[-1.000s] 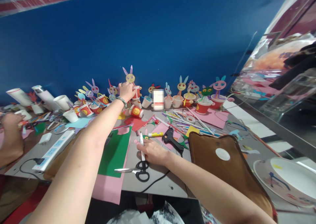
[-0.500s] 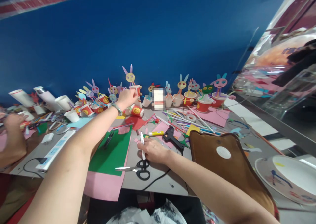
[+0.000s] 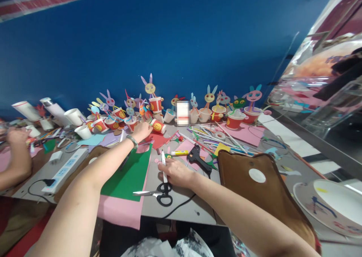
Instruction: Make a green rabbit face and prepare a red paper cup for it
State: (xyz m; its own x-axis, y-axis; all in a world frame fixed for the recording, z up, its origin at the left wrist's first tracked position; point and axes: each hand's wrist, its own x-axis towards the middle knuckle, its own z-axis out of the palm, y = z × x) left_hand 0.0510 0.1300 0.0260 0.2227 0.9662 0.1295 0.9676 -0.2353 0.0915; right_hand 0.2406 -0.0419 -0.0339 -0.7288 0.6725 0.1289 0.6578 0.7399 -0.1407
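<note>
My left hand (image 3: 143, 131) reaches low toward a red paper cup (image 3: 158, 126) lying on its side, fingers stretched out beside its rim; whether they touch it I cannot tell. Just above stands a red cup with a yellow paper rabbit (image 3: 155, 104), raised on a pale cup. My right hand (image 3: 177, 172) rests on the table, closed around a white marker (image 3: 163, 159) with its tip pointing away. Black-handled scissors (image 3: 164, 194) lie partly spread below the marker. A yellow glue stick (image 3: 180, 153) and a black glue gun (image 3: 199, 159) lie beside my right hand.
Several cups with paper animals (image 3: 209, 113) line the blue wall. Green paper (image 3: 131, 179) lies over pink paper (image 3: 121, 211). A brown pouch (image 3: 240, 174) and a white bowl (image 3: 305, 200) are at right. At left are a power strip (image 3: 66, 170) and another person's hand (image 3: 17, 135).
My left hand has let go of the upright rabbit cup and moved down toward the lying cup. My right hand stays in place with the marker.
</note>
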